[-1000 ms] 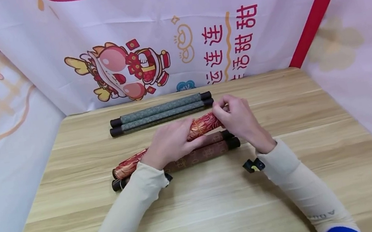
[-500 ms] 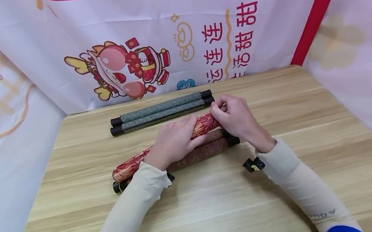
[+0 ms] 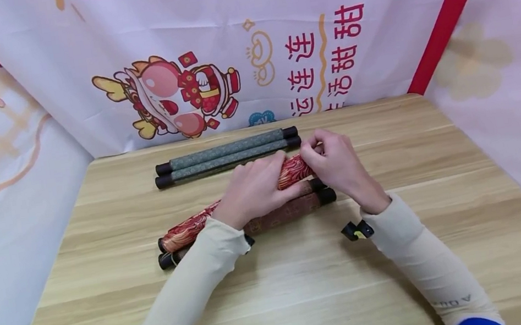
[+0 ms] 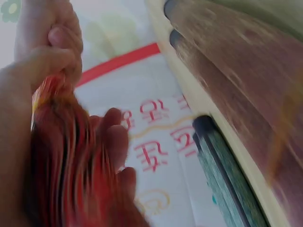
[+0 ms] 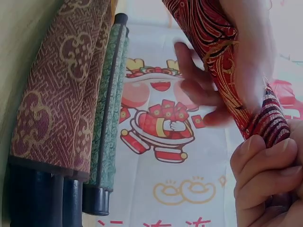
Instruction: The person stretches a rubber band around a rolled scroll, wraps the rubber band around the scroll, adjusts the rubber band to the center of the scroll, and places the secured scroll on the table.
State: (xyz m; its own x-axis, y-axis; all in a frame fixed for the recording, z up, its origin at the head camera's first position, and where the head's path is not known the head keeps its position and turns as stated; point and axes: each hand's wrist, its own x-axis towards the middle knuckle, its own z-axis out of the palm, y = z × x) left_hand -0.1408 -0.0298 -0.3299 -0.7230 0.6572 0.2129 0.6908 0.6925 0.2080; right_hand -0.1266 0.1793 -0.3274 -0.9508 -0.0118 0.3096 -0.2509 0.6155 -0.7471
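A red-and-gold patterned scroll (image 3: pixel 187 229), rolled up, slants across the middle of the table in the head view. My left hand (image 3: pixel 255 186) is wrapped around its right half, thumb on the near side. At the scroll's right end my right hand (image 3: pixel 335 162) holds on with curled fingers, which cover that end. The right wrist view shows the curled fingers (image 5: pixel 265 163) around the end of the red cloth. Just below the red scroll lie two brownish-red scrolls (image 3: pixel 282 212) with dark end knobs, side by side and partly behind my left hand and wrist.
Two grey-green scrolls (image 3: pixel 226 153) with black ends lie together farther back on the wooden table (image 3: pixel 280 304). A printed white cloth (image 3: pixel 220 18) hangs behind the table, with more cloth at both sides.
My left hand has shifted a little to the right along the red scroll. The right hand stays at the scroll's right end. The green and brownish-red scrolls have not moved.
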